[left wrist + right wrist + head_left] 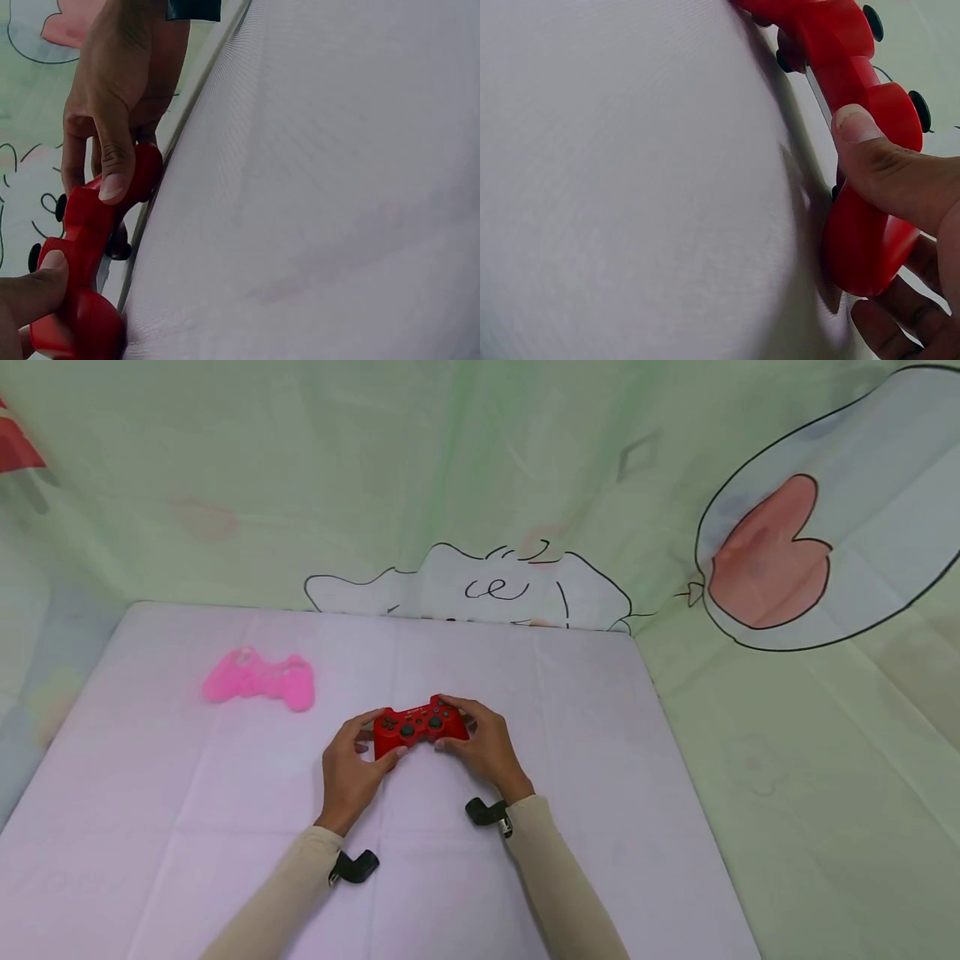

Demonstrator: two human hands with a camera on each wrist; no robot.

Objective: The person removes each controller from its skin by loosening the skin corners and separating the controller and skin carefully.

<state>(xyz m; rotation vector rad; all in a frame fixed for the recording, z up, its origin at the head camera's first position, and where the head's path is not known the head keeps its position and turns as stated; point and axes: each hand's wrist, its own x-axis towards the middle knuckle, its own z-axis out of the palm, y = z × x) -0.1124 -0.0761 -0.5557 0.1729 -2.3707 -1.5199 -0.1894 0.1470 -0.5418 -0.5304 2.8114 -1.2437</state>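
Note:
A red game controller point(420, 723) with dark thumbsticks is held between both hands over the middle of the table. My left hand point(350, 774) grips its left end, the thumb along the near edge and the fingers around the far side. On the other end, my right hand point(487, 745) holds the right handle with thumb and fingers. The right wrist view shows the right thumb pressed on the red controller point(862, 240) near a thumbstick. Some fingertips are hidden behind it. To the upper left lies a pink controller-shaped cover point(258, 678), touched by neither hand.
A white cloth covers the table point(600, 860). Behind it hangs a pale green curtain point(375, 460) with line drawings and a heart balloon point(772, 556). Each sleeve cuff carries a black wrist camera, one on the left point(356, 866) and one on the right point(486, 812).

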